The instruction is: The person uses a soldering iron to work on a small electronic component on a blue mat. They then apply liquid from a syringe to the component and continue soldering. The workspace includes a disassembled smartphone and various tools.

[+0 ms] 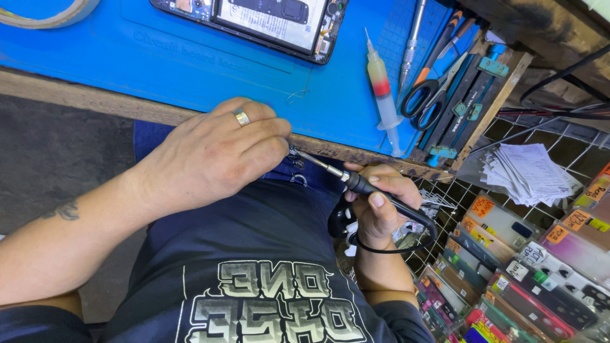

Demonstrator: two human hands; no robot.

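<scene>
Standing beside this person, I take the blue mat (190, 63) on the bench as my landmark. Just below the mat's near edge, the left hand (216, 152), a ring on one finger, is closed with fingertips pinched together on some small part I cannot make out. Right of it, also below the mat edge, the right hand (381, 203) is clamped around the black handle of a soldering iron (356, 184), its metal tip aimed at the left fingertips. On the mat lie an opened phone (267, 22), a syringe (383, 95) and scissors (429, 95). With the tip so close to bare fingers, a slip could, I judge, burn skin or the shirt beneath.
</scene>
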